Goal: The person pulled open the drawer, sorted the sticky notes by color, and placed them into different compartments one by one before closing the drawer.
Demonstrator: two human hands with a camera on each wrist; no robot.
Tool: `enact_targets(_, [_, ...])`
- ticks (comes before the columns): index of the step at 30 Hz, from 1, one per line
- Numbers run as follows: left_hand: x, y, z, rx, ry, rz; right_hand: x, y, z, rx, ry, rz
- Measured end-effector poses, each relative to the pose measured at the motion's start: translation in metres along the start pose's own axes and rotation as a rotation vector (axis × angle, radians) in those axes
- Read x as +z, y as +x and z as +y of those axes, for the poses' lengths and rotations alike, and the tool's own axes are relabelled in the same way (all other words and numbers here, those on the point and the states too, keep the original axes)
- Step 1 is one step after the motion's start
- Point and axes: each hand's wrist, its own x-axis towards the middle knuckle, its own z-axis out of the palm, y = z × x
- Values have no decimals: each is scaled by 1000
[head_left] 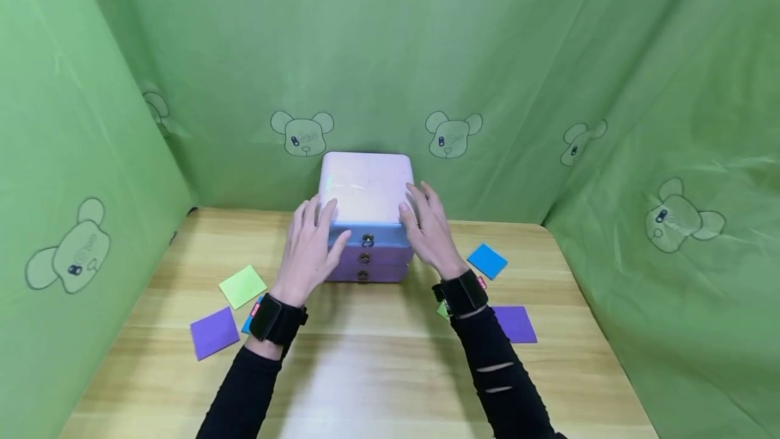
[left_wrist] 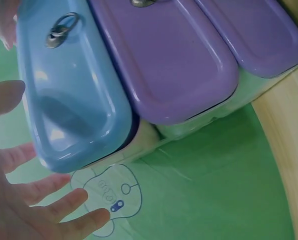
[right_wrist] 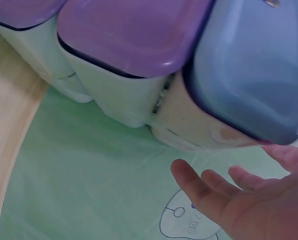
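Note:
A small chest of drawers (head_left: 367,185) stands near the back of the table, its top pale pink. Its top drawer front (left_wrist: 71,107) is blue, and the drawer fronts below, such as this purple one (left_wrist: 174,60), are purple with ring pulls. At the chest's left upper edge is my left hand (head_left: 305,249), fingers spread and fairly straight. On the opposite side, my right hand (head_left: 428,232) lies along the right upper edge, its fingers extended too. Neither hand grips the chest; whether the fingertips touch it I cannot tell.
Left on the table (head_left: 365,371) lie a green square (head_left: 243,286), a purple square (head_left: 214,333) and a partly covered blue one. Right lie a blue square (head_left: 487,261), a purple one (head_left: 514,324) and a mostly hidden green one. Green cloth (head_left: 378,53) with mouse-face prints surrounds the table.

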Motion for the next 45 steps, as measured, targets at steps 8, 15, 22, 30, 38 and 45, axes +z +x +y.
enact_targets(8, [10, 11, -8, -7, -10, -95, 12, 12, 3, -16, -10, -21])
enact_targets(15, [17, 16, -11, 6, -62, -122, 18, 16, 7, -37, 14, 15])
enact_targets(22, [24, 10, -11, 2, -126, -66, 26, 13, 14, -21, 68, 27])
enact_targets(30, [26, 5, -9, -32, -140, -32, 29, 10, 17, -17, 85, 56])
enact_targets(38, [27, 3, -4, -55, -129, -13, 27, 10, 22, -24, 100, 56])
enact_targets(45, [31, 1, 3, -85, -122, 4, 24, 13, 25, -25, 122, 44])
